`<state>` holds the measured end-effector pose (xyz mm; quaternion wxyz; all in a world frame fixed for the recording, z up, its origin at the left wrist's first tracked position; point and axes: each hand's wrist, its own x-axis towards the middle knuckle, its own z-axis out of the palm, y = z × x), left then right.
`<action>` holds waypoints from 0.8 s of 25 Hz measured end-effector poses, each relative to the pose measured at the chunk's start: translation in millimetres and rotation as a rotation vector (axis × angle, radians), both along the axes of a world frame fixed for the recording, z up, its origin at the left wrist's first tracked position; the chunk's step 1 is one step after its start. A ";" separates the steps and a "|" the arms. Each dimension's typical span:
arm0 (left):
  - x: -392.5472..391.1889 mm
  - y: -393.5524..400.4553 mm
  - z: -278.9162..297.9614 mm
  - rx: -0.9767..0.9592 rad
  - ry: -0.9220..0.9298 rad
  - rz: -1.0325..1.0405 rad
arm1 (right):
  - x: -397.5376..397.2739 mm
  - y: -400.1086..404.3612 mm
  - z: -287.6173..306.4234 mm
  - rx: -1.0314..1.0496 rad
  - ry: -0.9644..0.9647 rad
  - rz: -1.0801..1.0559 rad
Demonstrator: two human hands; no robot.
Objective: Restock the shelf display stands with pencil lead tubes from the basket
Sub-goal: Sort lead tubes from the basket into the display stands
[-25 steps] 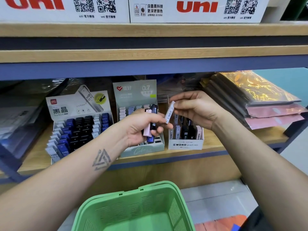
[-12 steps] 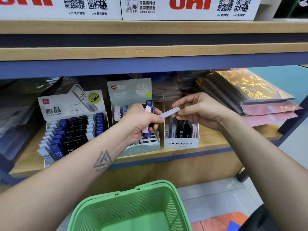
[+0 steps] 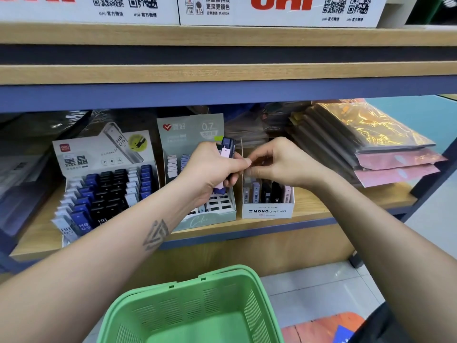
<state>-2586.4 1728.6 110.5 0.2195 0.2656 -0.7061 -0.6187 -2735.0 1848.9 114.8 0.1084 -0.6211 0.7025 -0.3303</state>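
Centrally, a small bundle of lead tubes (image 3: 228,154) is gripped in the left hand (image 3: 210,169), the fingers curled round it; a pink tube and a dark blue one stand out above the fist, and a blue end shows below it. The right hand (image 3: 282,164) is held just beside the left, thumb and forefinger brought together close to the bundle. What is pinched between them is blurred, so whether a tube is held there cannot be told.

Both hands are raised over two stands on the wooden shelf (image 3: 346,201). Under the right hand a white box (image 3: 268,211) marked MONO graph is seen, with grey, black and pink tubes standing upright in it. Under the left hand a pale green stand (image 3: 193,134) marked 0.7 is placed, its front slots partly hidden by the wrist and rows of white and blue tubes showing at its back. Further left a white stand (image 3: 103,154) is filled with rows of blue, black and white tubes marked HB 0.5.

Right of the white box, wrapped flat packs (image 3: 371,139) in gold and pink are stacked on the shelf. White cartons (image 3: 279,11) with red lettering are set on the shelf above. Below the forearms a green basket (image 3: 193,293) is seen; no tubes show in the visible part of it.
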 end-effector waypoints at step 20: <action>2.3 -7.9 12.3 0.069 0.029 0.037 | -15.9 -7.1 1.6 -0.177 0.025 -0.480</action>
